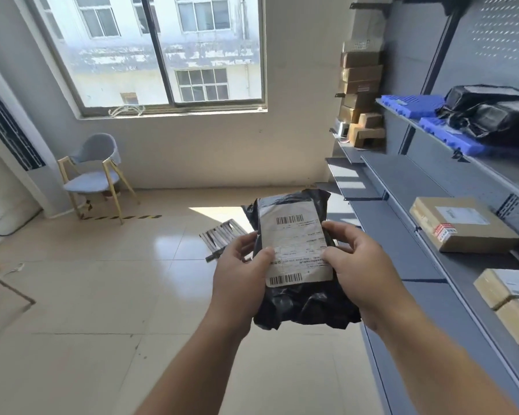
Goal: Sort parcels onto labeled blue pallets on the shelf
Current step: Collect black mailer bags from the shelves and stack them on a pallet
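A black plastic parcel (309, 304) with a white barcode label (294, 238) facing me is held up in front of me, above the floor. My left hand (240, 274) grips its left edge, thumb on the label. My right hand (357, 265) grips its right edge, thumb on the label too. On the grey shelf unit to the right, two blue pallets lie on an upper shelf: the far one (411, 104) is bare, the near one (450, 134) carries black plastic parcels (492, 115).
Cardboard boxes (462, 224) sit on a lower grey shelf (417, 187) at right, more boxes (361, 94) are stacked at the shelf's far end. A blue chair (95, 172) stands under the window. A small slatted stand (222, 235) sits on the tiled floor behind the parcel.
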Available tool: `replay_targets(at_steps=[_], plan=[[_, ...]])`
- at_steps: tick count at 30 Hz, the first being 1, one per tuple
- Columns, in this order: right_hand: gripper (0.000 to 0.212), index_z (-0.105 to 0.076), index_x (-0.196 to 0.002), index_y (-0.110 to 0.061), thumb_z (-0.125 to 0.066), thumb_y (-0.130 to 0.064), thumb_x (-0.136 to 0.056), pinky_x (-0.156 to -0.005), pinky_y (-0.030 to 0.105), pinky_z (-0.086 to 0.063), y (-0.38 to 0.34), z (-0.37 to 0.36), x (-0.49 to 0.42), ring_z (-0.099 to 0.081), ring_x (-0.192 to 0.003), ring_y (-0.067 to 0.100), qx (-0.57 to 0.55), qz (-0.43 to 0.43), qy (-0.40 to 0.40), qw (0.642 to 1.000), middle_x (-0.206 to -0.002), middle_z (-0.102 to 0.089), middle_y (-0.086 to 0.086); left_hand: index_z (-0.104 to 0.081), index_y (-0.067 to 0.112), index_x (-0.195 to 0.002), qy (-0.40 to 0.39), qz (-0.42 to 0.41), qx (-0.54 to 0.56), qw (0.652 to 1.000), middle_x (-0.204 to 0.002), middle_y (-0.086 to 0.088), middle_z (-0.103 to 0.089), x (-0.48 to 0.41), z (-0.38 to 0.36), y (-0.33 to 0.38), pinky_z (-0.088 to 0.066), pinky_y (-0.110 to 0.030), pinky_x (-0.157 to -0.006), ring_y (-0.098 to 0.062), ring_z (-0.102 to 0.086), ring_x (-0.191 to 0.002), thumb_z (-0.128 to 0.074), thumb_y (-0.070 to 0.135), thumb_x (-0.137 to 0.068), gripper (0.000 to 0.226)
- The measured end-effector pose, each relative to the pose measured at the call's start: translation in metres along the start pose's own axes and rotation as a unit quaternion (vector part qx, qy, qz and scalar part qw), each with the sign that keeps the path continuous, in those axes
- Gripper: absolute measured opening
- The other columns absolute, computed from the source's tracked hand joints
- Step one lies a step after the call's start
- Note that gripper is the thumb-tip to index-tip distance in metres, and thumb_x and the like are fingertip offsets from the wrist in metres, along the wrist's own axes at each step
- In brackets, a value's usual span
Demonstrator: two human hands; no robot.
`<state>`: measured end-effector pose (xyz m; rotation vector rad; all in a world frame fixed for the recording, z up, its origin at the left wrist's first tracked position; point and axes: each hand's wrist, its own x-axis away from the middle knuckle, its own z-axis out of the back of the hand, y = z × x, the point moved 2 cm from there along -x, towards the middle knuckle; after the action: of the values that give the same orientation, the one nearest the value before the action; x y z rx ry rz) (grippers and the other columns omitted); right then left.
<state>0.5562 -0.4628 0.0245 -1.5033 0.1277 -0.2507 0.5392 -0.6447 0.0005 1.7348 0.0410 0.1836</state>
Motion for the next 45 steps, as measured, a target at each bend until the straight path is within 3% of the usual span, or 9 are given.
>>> replay_targets(at_steps=[6,12,17,21,25,30,39,45], plan=[[0.039,-0.068,-0.115,-0.034,-0.056,-0.005,-0.092,-0.071,0.041,-0.065,-0.011,0.006,-0.104,-0.077,-0.082,0.013,0.006,0.004,0.065,0.998,-0.097,-0.078,-0.008,-0.071,0.031,-0.106,-0.063,0.005,-0.002,0.998,-0.116,-0.001,-0.073,-0.115,-0.054,0.011,-0.065,-0.048,-0.076,-0.024,-0.078,-0.093,-0.071,0.013,-0.092,0.022],[0.039,-0.069,-0.117,-0.034,-0.057,-0.006,-0.094,-0.075,0.042,-0.065,-0.01,0.034,-0.217,-0.076,-0.088,0.014,-0.006,0.006,0.103,0.995,-0.104,-0.076,-0.007,-0.071,0.031,-0.105,-0.086,0.002,-0.026,0.996,-0.114,0.001,-0.073,-0.218,-0.127,0.01,-0.064,-0.051,-0.079,-0.024,-0.077,-0.093,-0.072,0.024,-0.078,0.028],[0.038,-0.069,-0.115,-0.036,-0.058,-0.008,-0.094,-0.069,0.041,-0.065,-0.019,0.064,-0.316,-0.077,-0.085,0.014,-0.018,0.018,0.099,0.995,-0.101,-0.076,-0.008,-0.07,0.03,-0.11,-0.076,-0.019,-0.046,0.996,-0.114,0.002,-0.073,-0.296,-0.189,0.015,-0.066,-0.046,-0.074,-0.02,-0.078,-0.09,-0.071,0.014,-0.091,0.025],[0.038,-0.068,-0.117,-0.035,-0.057,-0.007,-0.094,-0.058,0.029,-0.062,-0.038,0.086,-0.399,-0.076,-0.077,0.006,-0.016,0.032,0.077,0.996,-0.088,-0.076,-0.018,-0.069,0.029,-0.114,-0.068,-0.027,-0.046,0.996,-0.117,0.0,-0.073,-0.355,-0.238,0.03,-0.065,-0.049,-0.078,-0.024,-0.077,-0.094,-0.071,0.022,-0.083,0.032],[0.038,-0.068,-0.117,-0.034,-0.057,-0.007,-0.093,-0.063,0.034,-0.064,-0.049,0.098,-0.47,-0.076,-0.079,0.008,-0.013,0.039,0.068,0.997,-0.09,-0.076,-0.019,-0.068,0.027,-0.117,-0.055,-0.017,-0.028,0.998,-0.12,-0.004,-0.071,-0.41,-0.275,0.037,-0.063,-0.052,-0.083,-0.028,-0.076,-0.099,-0.071,0.026,-0.077,0.041],[0.036,-0.07,-0.114,-0.034,-0.059,-0.007,-0.093,-0.063,0.03,-0.063,-0.057,0.108,-0.547,-0.076,-0.086,0.011,-0.005,0.049,0.078,0.996,-0.101,-0.077,-0.008,-0.068,0.025,-0.115,-0.074,-0.006,-0.008,0.997,-0.115,-0.005,-0.074,-0.486,-0.313,0.036,-0.064,-0.052,-0.078,-0.028,-0.078,-0.092,-0.072,0.015,-0.091,0.026],[0.033,-0.067,-0.117,-0.04,-0.061,-0.015,-0.096,-0.064,0.029,-0.063,-0.077,0.137,-0.688,-0.074,-0.087,0.003,0.031,0.062,0.174,0.982,-0.099,-0.076,-0.015,-0.069,0.027,-0.113,-0.177,0.027,-0.002,0.984,-0.116,-0.006,-0.073,-0.647,-0.411,0.043,-0.064,-0.054,-0.077,-0.029,-0.077,-0.093,-0.071,0.015,-0.094,0.023],[0.035,-0.065,-0.119,-0.037,-0.064,-0.017,-0.091,-0.076,0.021,-0.057,-0.095,0.183,-0.738,-0.068,-0.092,-0.009,0.082,0.103,0.319,0.939,-0.1,-0.071,-0.031,-0.07,0.032,-0.11,-0.299,0.03,-0.021,0.954,-0.114,-0.002,-0.075,-0.715,-0.511,0.059,-0.065,-0.05,-0.074,-0.027,-0.078,-0.089,-0.072,0.015,-0.093,0.024]])
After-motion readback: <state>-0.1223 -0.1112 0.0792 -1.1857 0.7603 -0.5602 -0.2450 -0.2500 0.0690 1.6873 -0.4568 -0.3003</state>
